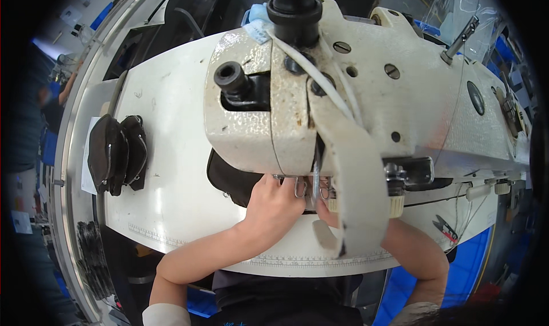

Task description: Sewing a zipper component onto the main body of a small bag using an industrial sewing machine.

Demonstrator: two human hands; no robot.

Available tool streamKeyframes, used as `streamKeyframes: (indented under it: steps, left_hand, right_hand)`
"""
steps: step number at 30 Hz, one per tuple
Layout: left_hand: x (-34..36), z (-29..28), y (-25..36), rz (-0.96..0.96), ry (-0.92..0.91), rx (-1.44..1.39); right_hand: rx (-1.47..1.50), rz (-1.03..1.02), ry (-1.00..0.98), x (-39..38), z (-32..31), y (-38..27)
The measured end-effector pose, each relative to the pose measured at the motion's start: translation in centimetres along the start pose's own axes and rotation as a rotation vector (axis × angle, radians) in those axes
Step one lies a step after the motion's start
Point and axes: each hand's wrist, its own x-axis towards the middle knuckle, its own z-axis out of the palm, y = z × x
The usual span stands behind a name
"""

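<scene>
A large off-white sewing machine [412, 109] spans the middle of the view. Under its head lies a black fabric piece [231, 177], partly covered by the machine. My left hand [277, 203] rests on this fabric beside the needle area, and the machine head hides its fingertips. Most of my right hand [327, 213] is behind the machine's hanging pale strap; only a small part shows close to the needle area. Whether its fingers grip the fabric cannot be made out.
Two black zippered pouches [108, 154] lie at the left of the white table [171, 97]. Small red-and-black thread snips [445, 229] sit at the right edge. A curved ruler strip [309, 263] follows the near edge. Bundled black cords [94, 257] hang at the lower left.
</scene>
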Motion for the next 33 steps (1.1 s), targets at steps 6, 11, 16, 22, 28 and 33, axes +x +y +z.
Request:
streamKeyframes:
  steps: [6, 11, 16, 22, 28, 33]
  left_hand:
    - [0.7, -0.6, 0.6, 0.039, -0.007, 0.091]
    - [-0.2, -3.3, -0.1, 0.121, -0.131, 0.074]
    - [0.7, -6.3, -3.2, 0.258, -0.027, -0.082]
    - [1.6, -4.9, -4.2, -0.035, -0.23, -0.371]
    - [-1.0, -3.2, -4.6, 0.111, -0.262, -0.247]
    - [-2.2, -2.0, -4.2, 0.15, -0.148, -0.325]
  right_hand:
    - [-0.05, -0.092, -0.045, -0.2, 0.6, 0.5]
    - [-0.008, -0.215, -0.135, -1.1, -0.2, 0.1]
    - [-0.138, -0.775, 0.03, 2.4, -1.1, -2.8]
    - [-0.469, -0.462, -0.163, 2.7, 0.7, -5.2]
    - [-0.331, -0.585, -0.056, 1.9, -0.9, -2.9]
    - [-0.282, -0.518, -0.085, 1.4, -2.0, -3.2]
